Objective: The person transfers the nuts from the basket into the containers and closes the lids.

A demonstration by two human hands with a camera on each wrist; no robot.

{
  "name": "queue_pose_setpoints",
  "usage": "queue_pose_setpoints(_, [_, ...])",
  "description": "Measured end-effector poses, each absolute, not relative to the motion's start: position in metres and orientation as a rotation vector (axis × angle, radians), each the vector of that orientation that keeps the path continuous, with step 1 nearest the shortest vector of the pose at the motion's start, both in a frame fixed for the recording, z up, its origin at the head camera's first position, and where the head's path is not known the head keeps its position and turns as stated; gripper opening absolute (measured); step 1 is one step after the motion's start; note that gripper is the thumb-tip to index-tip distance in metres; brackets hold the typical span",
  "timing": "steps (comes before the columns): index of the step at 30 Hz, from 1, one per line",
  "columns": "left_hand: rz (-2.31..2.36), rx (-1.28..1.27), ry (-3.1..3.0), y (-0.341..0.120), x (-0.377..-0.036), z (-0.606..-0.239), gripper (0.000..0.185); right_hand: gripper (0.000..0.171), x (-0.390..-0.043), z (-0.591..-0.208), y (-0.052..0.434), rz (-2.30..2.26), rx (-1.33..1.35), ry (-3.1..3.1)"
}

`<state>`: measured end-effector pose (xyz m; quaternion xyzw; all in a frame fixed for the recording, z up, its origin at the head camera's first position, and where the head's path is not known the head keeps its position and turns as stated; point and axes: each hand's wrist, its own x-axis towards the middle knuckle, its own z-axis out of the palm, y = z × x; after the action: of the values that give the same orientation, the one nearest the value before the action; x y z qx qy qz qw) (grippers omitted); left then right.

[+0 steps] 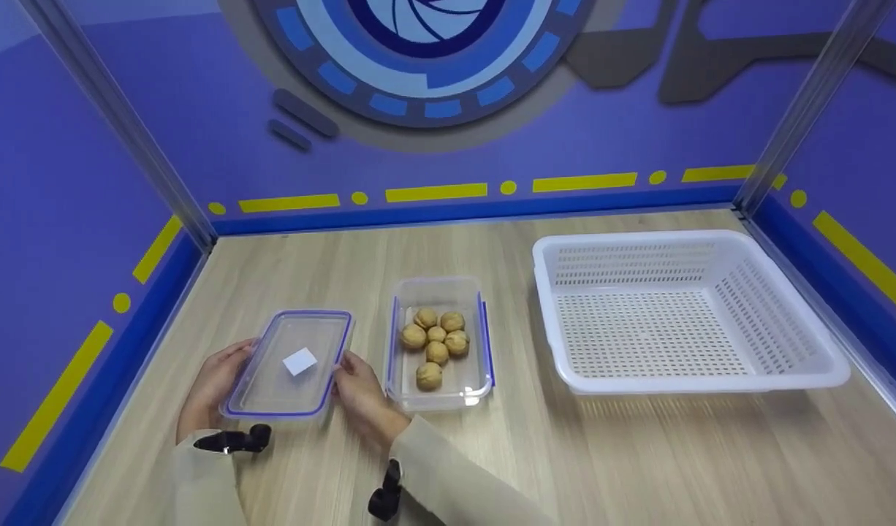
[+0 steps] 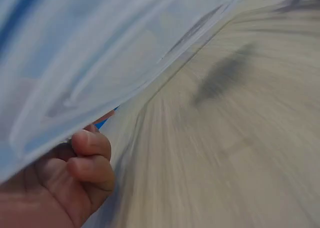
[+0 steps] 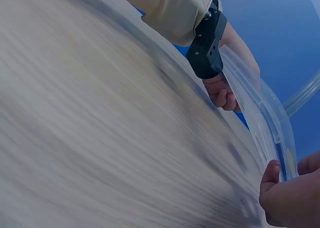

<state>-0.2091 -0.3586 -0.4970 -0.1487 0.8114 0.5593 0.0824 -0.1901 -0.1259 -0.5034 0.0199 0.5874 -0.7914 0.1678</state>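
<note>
Item one, the fingers: we see the left hand [image 1: 215, 380] curled round the left long edge of a clear lid [image 1: 291, 363], fingers tucked beneath it in the left wrist view [image 2: 90, 160], and the right hand [image 1: 360, 394] gripping the opposite long edge, thumb and fingertips pinching the rim in the right wrist view [image 3: 287, 195]. Both hands hold the lid between them, just above the wooden table [image 1: 565, 453]; we cannot tell whether its underside touches the wood.

Item two, the lid: transparent plastic with a purple-blue seal round its border and a small white label [image 1: 300, 361] near its middle. It sits left of centre, just beside the open box.

Item three, the box [image 1: 438, 391]: clear, rectangular, with blue side clips, standing on the table immediately right of the right hand. It holds six walnuts [image 1: 436, 344], clustered toward its far half with one nearer the front.

Item four, the basket [image 1: 685, 310]: white, perforated, on the table to the right of the box and apart from it (nothing visible inside).

Item five, surroundings: purple walls with yellow dashes enclose the table on three sides. Cream sleeves [image 1: 448, 475] and black wrist mounts [image 1: 236, 440] occupy the near edge.
</note>
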Motion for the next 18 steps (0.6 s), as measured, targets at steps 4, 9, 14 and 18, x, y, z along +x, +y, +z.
queue_pose_setpoints(4, [1.687,-0.452,2.428,-0.359,-0.209,-0.492,0.056,0.046,-0.191,-0.498,-0.124,-2.181,0.015,1.824])
queue_pose_setpoints(9, [1.747,-0.453,2.361,-0.356,-0.207,-0.485,0.057,0.044,-0.193,-0.493,-0.122,-2.121,-0.013,1.972])
queue_pose_setpoints(14, [1.749,-0.417,2.351,-0.351,-0.208,-0.476,0.058,0.045,-0.195,-0.485,-0.118,-2.09,0.005,2.018])
queue_pose_setpoints(18, [1.755,-0.415,2.364,-0.346,-0.209,-0.468,0.057,0.046,-0.2,-0.476,-0.111,-2.076,-0.046,2.056])
